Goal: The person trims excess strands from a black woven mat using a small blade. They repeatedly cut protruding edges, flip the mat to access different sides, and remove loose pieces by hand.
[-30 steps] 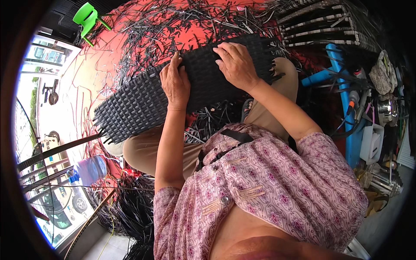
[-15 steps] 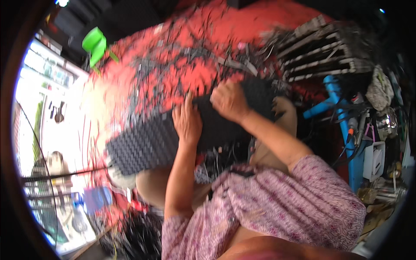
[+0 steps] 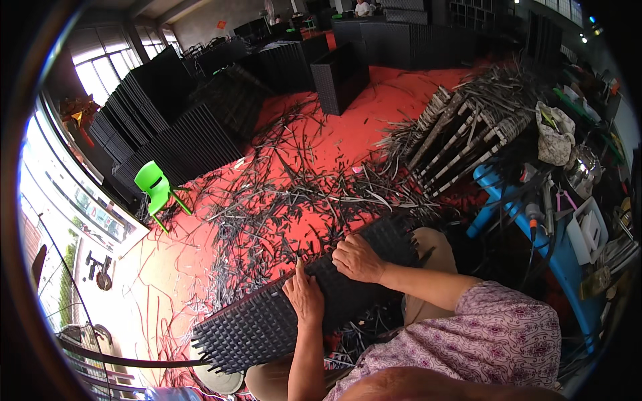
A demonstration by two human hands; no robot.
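A long black woven panel (image 3: 251, 325), made of flat plastic strips with loose ends at its left side, lies slanted across my knees. My left hand (image 3: 305, 298) rests on it near the middle, fingers bent over the far edge and one finger stretched along it. Just to the right, my right hand (image 3: 359, 259) is closed in a fist against the same edge. Whatever its fingers pinch is hidden beneath them.
Cut black strips (image 3: 267, 207) litter the red floor (image 3: 388, 90) in front. A green chair (image 3: 158, 190) stands at left, near stacked dark panels (image 3: 167, 127). On my right are a strip-covered rack (image 3: 461, 134) and a blue stand (image 3: 562, 274) with tools.
The view has tilted up and sharpened, so the far room shows and the panel sits lower in the picture. Both hands keep nearly the same places on the panel.
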